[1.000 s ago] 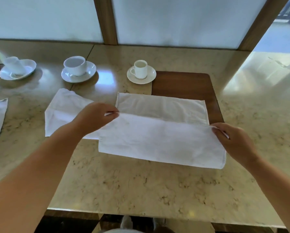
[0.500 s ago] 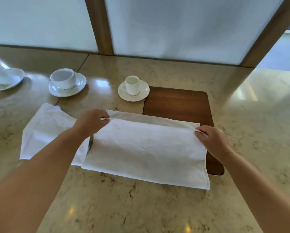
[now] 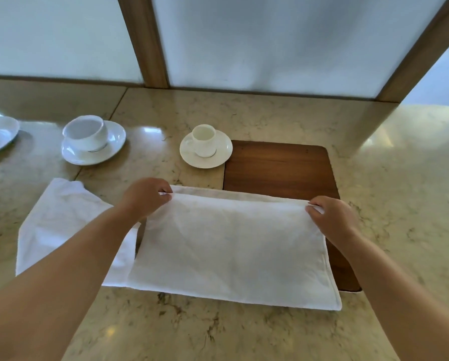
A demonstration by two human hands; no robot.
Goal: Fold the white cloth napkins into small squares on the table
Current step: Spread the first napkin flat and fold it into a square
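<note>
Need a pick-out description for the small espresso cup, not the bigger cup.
Start at the dark wooden board set into the marble table. A saucer lies just past its far left corner, and the small cup stands on it. It is narrower and straighter-sided than the wide cup farther left.

**Both hands pinching at the far edge**

Both bare forearms reach forward from the near corners. The left hand (image 3: 144, 198) is knuckles-up, its fingers curled and thumb pinching the napkin (image 3: 231, 246) at its far left corner. The right hand (image 3: 334, 217) pinches the far right corner likewise.
</note>
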